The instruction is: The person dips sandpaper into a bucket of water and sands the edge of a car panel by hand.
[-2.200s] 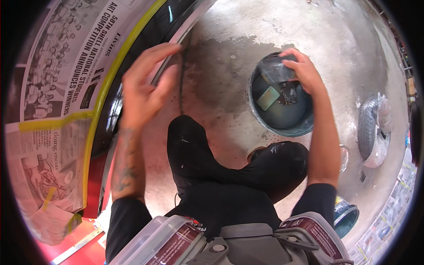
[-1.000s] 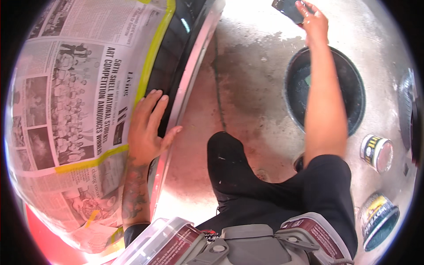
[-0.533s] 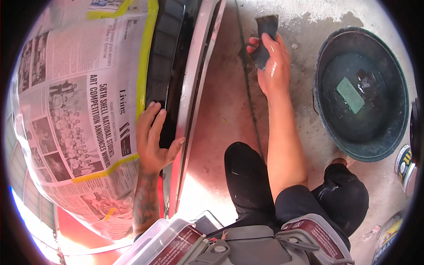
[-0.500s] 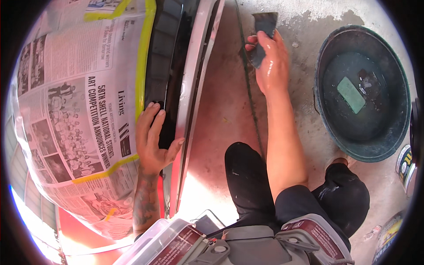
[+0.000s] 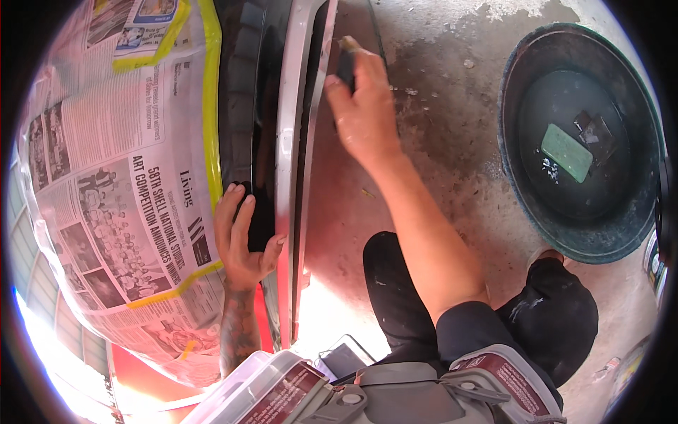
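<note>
My left hand (image 5: pixel 244 240) lies with fingers spread over the taped edge of the newspaper (image 5: pixel 120 205) and the glossy black strip (image 5: pixel 263 141) beside it. Nothing is held in it. Farther off, my right hand (image 5: pixel 367 116) grips a dark grey piece of sandpaper (image 5: pixel 345 67), mostly hidden behind the fingers. That hand is close to the right side of the light grey panel edge (image 5: pixel 288 155); whether the sandpaper touches it I cannot tell. Yellow masking tape (image 5: pixel 212 120) borders the newspaper, which covers a large curved vehicle body.
At right stands a dark oval basin (image 5: pixel 519 191) of water, with a green block (image 5: pixel 567 152) and dark pieces (image 5: pixel 599 136) in it. The concrete floor (image 5: pixel 452 191) is wet in patches. A phone-like device (image 5: pixel 346 359) lies near my lap, beside clear-lidded boxes (image 5: pixel 501 381).
My right hand has swung left with the sandpaper, from above the floor to beside the panel edge. My left hand stays on the same spot while the view shifts slightly.
</note>
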Demonstrator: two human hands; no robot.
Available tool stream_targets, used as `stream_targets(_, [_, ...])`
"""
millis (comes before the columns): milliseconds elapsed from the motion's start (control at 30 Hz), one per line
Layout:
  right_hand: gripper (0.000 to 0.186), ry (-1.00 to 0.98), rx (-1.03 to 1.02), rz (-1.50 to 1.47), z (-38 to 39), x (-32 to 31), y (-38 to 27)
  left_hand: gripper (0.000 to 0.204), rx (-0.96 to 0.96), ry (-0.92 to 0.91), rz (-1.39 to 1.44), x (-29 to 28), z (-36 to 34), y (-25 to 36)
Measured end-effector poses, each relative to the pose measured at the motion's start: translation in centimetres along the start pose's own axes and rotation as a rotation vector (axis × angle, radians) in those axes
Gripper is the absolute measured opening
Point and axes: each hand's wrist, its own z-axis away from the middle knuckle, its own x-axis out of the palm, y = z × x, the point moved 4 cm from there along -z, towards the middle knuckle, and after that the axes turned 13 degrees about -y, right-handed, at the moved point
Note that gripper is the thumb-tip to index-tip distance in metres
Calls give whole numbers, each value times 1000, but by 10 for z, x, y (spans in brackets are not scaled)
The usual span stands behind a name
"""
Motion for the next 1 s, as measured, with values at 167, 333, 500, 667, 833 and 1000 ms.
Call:
stream_targets(167, [56,-10,-111,237,37,42,-36,64,-14,-24,-6,-1,0,-1])
stream_targets(333, [57,6,-89,245,5,41,-35,64,-13,-34,-4,0,1,-2])
stream_targets(500, [60,48,-133,325,-21,35,-24,64,-22,-31,3,0,2,-1])
stream_targets(667, [65,-66,-130,270,1,32,-26,62,-5,-50,10,-1,0,-2])
stream_targets(833, [71,-87,-212,344,-37,24,-17,62,-5,-43,13,-1,0,-2])
stream_targets(1000, [71,9,-189,357,-55,24,-9,61,-21,-41,15,-1,2,-2])
